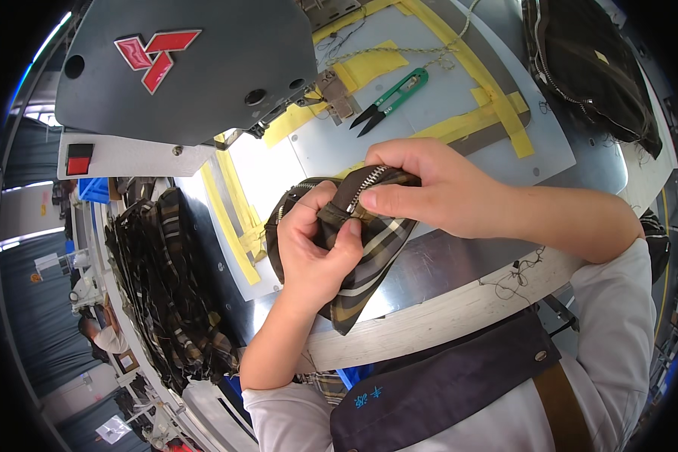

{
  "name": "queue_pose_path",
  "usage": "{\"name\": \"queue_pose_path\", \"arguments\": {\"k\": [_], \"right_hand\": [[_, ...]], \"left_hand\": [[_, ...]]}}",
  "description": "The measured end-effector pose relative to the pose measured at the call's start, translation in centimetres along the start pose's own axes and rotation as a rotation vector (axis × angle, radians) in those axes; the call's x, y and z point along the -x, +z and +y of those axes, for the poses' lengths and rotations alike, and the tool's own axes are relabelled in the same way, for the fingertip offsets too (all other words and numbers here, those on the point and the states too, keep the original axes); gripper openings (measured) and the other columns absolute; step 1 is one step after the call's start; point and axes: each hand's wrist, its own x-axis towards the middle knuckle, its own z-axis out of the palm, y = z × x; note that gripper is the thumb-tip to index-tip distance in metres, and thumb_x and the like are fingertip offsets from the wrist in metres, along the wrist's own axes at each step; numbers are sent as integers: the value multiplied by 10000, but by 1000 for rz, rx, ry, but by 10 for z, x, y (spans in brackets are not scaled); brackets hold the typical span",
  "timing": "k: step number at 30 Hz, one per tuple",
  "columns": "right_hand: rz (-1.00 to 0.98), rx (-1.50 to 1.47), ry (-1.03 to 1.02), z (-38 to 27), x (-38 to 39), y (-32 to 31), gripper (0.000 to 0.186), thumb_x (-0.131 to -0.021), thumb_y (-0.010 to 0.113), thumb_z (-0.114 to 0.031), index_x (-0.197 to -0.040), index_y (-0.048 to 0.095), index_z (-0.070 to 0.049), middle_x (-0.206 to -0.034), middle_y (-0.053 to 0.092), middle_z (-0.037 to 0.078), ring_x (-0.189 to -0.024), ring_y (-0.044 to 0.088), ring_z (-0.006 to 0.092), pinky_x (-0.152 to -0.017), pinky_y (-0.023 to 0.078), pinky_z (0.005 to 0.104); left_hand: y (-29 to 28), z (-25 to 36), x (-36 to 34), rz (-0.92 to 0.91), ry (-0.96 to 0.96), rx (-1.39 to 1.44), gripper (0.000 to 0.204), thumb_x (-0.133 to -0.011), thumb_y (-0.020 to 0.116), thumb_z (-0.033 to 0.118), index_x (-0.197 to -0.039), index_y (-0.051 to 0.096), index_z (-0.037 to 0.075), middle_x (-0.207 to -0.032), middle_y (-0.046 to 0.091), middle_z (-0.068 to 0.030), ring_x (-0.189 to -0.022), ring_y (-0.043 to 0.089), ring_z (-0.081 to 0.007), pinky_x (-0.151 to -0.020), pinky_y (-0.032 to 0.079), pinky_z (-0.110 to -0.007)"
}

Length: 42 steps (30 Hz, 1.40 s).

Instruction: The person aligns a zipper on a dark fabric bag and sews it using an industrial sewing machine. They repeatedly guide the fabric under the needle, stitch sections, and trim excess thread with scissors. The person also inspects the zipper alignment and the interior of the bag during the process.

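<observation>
Between my two hands is a brown and grey plaid fabric piece (365,264) with a metal zipper (368,183) along its dark edge. My left hand (313,245) pinches the fabric next to one zipper end, thumb on top. Thumb and bent fingers of my right hand (429,188) grip the zipper edge from the right. A lower corner of the fabric hangs toward the table's front edge. Just beyond my right hand, green-handled thread snips (390,100) with dark blades lie on the white plate (301,162).
A large grey sewing machine head (181,68) juts in at the upper left. Plaid pieces (173,286) are heaped on the left. A dark zippered item (587,75) lies at the far right. Yellow tape (497,113) marks the plate. Loose threads (516,275) lie near the front edge.
</observation>
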Motion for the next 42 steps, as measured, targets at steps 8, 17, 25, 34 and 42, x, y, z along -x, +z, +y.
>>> {"name": "queue_pose_path", "arguments": {"k": [8,17,25,34,42], "right_hand": [[-129,-383,55,-3,-9,-11,233,-941,590,-250,-1017,602,-30,-850,592,-26,-767,522,57,-694,418,223],[-321,-578,33,12,1,3,271,-951,516,-218,-1058,643,-4,-1045,630,37,-974,549,101,-885,427,280],[9,48,-155,-1,-4,2,302,-985,468,-241,-1181,572,-36,-1123,576,57,-1074,538,132,-959,410,314],[-16,-89,-306,-32,17,4,499,-912,632,-289,-1296,488,-6,-1226,570,84,-1085,541,169,-936,431,324],[39,309,-59,-18,-11,-28,269,-935,605,-250,-1013,646,5,-838,633,14,-794,549,80,-733,448,258]], "left_hand": [[-14,20,1,-71,-50,226,556,-962,419,443,-1146,568,-60,-1158,581,-150,-1048,556,-216,-959,415,-362],[-1,20,-7,-269,474,-157,242,-701,781,92,-923,703,37,-1192,592,-114,-1016,579,-254,-853,465,-353],[-12,85,5,-65,193,-584,298,-698,737,34,-978,635,49,-875,664,-87,-816,659,-226,-712,503,-283],[-11,115,-18,-182,193,-1312,182,-801,677,144,-950,628,53,-663,617,-141,-622,608,-319,-579,461,-413],[-28,66,-54,-313,-137,-664,247,-855,680,223,-907,649,-16,-726,591,-100,-637,539,-200,-627,449,-319]]}}
